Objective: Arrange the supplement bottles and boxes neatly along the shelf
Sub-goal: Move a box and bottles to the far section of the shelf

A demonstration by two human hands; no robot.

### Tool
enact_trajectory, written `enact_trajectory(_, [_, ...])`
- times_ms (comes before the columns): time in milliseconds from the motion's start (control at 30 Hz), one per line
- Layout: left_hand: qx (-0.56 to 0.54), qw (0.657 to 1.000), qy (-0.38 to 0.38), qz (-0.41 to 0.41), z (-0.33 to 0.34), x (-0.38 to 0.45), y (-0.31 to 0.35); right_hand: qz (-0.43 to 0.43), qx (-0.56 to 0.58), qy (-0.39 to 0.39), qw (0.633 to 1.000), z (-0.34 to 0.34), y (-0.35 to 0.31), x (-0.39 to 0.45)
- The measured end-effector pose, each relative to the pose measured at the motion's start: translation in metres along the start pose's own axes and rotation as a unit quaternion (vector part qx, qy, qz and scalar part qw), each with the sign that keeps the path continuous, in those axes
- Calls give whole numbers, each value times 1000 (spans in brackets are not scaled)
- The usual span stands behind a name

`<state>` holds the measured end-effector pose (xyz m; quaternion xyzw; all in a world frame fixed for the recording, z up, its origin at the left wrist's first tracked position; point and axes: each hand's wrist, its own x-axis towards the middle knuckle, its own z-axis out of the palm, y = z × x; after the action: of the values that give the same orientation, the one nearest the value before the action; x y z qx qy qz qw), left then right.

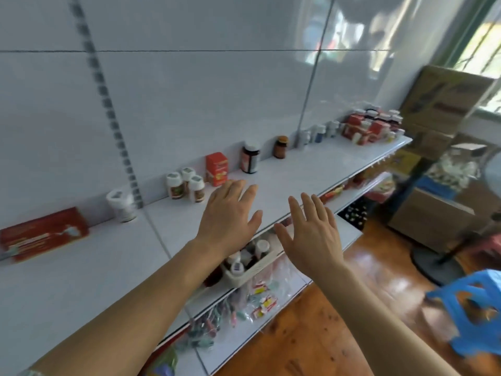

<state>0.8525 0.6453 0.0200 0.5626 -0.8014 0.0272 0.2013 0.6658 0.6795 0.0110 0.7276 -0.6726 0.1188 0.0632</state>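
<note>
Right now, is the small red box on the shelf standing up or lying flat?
Standing up. The small red box rests on its narrow base on the shelf, taller than wide.

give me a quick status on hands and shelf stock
Left hand and right hand open, holding nothing. Red box and dark bottle upright along shelf back. Nothing blocking.

Bright daylight from the window (485,50) at upper right; glare on the glossy wall panels (339,36); overall motion blur; wide-angle bending at frame edges.
</note>
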Motion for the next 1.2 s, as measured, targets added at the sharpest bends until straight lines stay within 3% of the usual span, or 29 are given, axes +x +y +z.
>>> enact_trajectory(633, [-41,986,-18,160,153,320,231,172,-61,27,983,0,331,154])
enact_trajectory(867, [-25,990,-42,136,228,420,294,150,-38,19,988,31,448,226])
enact_trajectory(1200, [-22,998,-63,15,298,539,327,57,-4,4,998,52,572,354])
